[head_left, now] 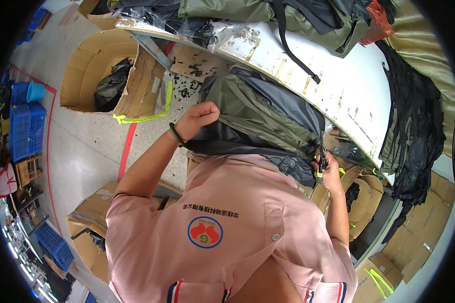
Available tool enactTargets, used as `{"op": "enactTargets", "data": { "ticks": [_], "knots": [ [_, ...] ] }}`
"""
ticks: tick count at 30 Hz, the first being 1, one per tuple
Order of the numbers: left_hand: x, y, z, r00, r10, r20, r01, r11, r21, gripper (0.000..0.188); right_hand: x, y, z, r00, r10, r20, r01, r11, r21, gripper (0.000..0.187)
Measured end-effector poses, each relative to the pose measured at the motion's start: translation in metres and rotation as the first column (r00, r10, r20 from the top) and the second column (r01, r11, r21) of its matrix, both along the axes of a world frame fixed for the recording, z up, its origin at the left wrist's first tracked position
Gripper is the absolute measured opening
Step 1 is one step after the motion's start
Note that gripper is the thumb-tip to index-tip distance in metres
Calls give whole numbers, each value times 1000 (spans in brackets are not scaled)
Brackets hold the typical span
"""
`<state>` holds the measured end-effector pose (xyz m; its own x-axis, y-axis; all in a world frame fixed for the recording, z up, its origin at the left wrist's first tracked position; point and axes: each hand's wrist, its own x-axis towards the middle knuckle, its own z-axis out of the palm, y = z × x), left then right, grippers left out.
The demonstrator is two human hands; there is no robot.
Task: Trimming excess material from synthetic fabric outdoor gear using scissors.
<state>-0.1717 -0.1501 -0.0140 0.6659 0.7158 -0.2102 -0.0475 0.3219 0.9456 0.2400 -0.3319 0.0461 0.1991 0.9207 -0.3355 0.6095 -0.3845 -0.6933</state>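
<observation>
Across my lap lies a large bag of olive-green and black fabric [260, 116], its folds loose and its far side at the table's edge. My left hand [201, 120] is closed in a fist at the bag's left end, pinching the fabric edge; a dark band circles the wrist. At the bag's right end my right hand [329, 174] is closed around a small slim black thing [322, 162] with bright yellow-green on it. Fingers cover much of it, so its exact kind is unclear. It is right beside the bag's corner.
A white worktable [348, 86] curves ahead, bearing more olive and black bags [232, 9]. An open carton [98, 65] with black plastic stands left on the floor. Black scraps [187, 83] lie below the table. Black straps and fabric [417, 121] hang at right; cartons [371, 197] stand nearby.
</observation>
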Motion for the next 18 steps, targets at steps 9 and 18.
{"op": "enactTargets", "data": {
  "ticks": [9,18],
  "knots": [
    [-4,3,10,998,56,-30,-55,998,41,11,-1,0,-2,1000,1,-12,-1,999,-42,25],
    [-42,24,36,962,201,-186,-138,943,302,10,-23,25,11,988,56,-141,-52,998,33,24]
  ]
}}
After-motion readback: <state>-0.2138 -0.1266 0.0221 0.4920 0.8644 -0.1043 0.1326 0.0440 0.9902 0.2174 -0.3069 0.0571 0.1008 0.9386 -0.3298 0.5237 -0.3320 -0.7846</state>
